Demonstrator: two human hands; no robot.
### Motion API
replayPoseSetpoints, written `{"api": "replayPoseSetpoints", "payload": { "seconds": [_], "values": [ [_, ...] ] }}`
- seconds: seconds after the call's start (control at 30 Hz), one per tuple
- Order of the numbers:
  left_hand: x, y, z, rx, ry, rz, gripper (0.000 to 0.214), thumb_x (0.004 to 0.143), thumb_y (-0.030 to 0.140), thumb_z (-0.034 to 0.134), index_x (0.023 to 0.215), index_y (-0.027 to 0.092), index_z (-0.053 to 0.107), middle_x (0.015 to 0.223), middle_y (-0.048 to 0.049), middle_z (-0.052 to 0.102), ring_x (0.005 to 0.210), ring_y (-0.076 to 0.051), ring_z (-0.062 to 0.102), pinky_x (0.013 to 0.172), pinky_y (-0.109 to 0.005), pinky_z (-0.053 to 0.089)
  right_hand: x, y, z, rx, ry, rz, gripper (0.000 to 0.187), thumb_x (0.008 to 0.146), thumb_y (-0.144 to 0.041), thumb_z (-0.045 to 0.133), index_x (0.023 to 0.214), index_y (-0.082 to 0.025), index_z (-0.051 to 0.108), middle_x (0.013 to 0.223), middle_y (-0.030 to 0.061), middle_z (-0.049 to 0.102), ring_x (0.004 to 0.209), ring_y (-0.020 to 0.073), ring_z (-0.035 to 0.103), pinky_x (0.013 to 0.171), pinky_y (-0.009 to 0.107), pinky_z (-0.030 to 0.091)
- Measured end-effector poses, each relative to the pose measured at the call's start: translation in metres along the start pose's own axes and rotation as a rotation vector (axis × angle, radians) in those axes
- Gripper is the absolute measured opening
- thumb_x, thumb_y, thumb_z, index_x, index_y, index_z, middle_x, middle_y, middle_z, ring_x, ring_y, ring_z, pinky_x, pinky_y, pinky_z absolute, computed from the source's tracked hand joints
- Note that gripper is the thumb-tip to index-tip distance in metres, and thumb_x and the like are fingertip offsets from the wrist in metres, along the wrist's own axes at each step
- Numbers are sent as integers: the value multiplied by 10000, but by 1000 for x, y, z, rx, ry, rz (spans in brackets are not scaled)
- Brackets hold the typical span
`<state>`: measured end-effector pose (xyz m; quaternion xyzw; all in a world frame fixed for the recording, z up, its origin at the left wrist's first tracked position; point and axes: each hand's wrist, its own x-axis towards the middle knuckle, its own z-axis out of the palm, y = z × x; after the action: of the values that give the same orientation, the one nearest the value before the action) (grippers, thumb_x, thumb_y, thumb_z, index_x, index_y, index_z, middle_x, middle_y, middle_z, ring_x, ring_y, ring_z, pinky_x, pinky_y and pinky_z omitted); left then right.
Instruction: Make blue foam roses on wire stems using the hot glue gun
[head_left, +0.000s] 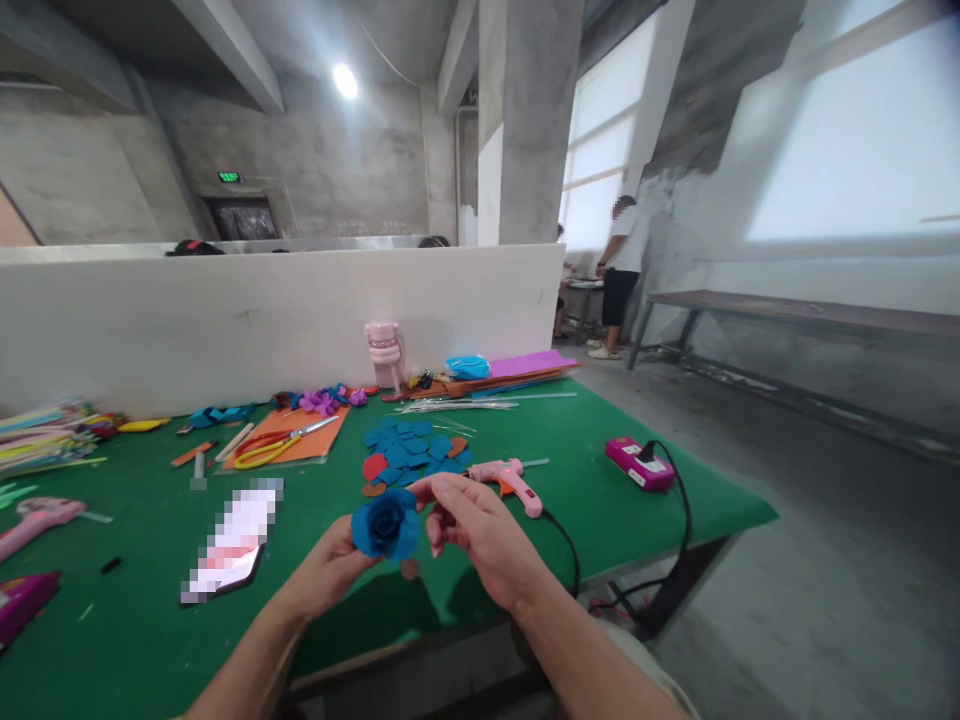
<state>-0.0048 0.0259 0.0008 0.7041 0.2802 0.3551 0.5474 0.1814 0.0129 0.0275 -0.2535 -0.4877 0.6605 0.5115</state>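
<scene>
A blue paper rose (386, 524) with layered petals is gripped by my left hand (337, 562), low over the front of the green table. Close at its right, my right hand (474, 528) has its fingers curled, and its index fingertip reaches to the edge of the petals. Whether those fingers pinch a petal is too small to tell. Just beyond the hands lie several loose blue petals (409, 450), with a few red and brown ones among them. A pink glue gun (511, 478) rests behind my right hand, its nozzle partly hidden.
Scissors (281, 440) lie on an orange sheet to the left, near a phone (234, 545). A pink bottle (385, 352) stands by the white partition (300, 310). At right sits a magenta power box (639, 464) with a black cord. A person (621, 265) stands far back.
</scene>
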Motion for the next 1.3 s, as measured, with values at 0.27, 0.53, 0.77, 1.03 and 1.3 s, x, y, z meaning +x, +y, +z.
{"api": "replayPoseSetpoints", "payload": {
  "seconds": [0.27, 0.53, 0.77, 1.03, 1.3],
  "values": [
    [1, -13, -1, -172, 31, 24, 174, 820, 253, 547, 881, 121, 644, 743, -79, 665, 700, -198, 605, 715, -346, 449, -2, -2, 2, 117, -26, -25, 257, 814, -396, 537, 865, -161, 626, 721, 7, 575, 526, 70, 512, 519, 208, 426],
    [4, -20, 7, -584, 133, 62, 66, 832, 218, 537, 892, 196, 551, 661, -12, 653, 555, -140, 601, 570, -286, 477, 5, 4, -2, 121, 73, -1, 267, 772, -410, 577, 832, -149, 589, 678, 3, 585, 476, 58, 480, 479, 195, 411],
    [8, -23, 18, -731, 132, 49, 53, 855, 197, 490, 882, 170, 527, 600, 11, 600, 454, -94, 556, 441, -207, 471, 11, 10, -3, -28, 126, -48, 233, 700, -372, 640, 752, -151, 585, 643, -12, 578, 481, 61, 470, 474, 195, 399],
    [11, -22, 26, -667, 114, -20, 69, 855, 176, 488, 899, 159, 538, 603, -4, 628, 448, -100, 575, 428, -214, 500, 12, 16, -4, -192, 88, -103, 156, 766, -305, 548, 732, -154, 563, 648, -22, 549, 453, 47, 429, 449, 190, 356],
    [12, -22, 30, -587, 37, -21, 114, 859, 188, 473, 944, 147, 539, 691, -46, 643, 472, -107, 584, 441, -218, 510, 9, 16, 3, -7, -52, -51, 169, 769, -326, 548, 775, -158, 542, 499, -74, 448, 390, 42, 365, 416, 182, 315]
  ]
}}
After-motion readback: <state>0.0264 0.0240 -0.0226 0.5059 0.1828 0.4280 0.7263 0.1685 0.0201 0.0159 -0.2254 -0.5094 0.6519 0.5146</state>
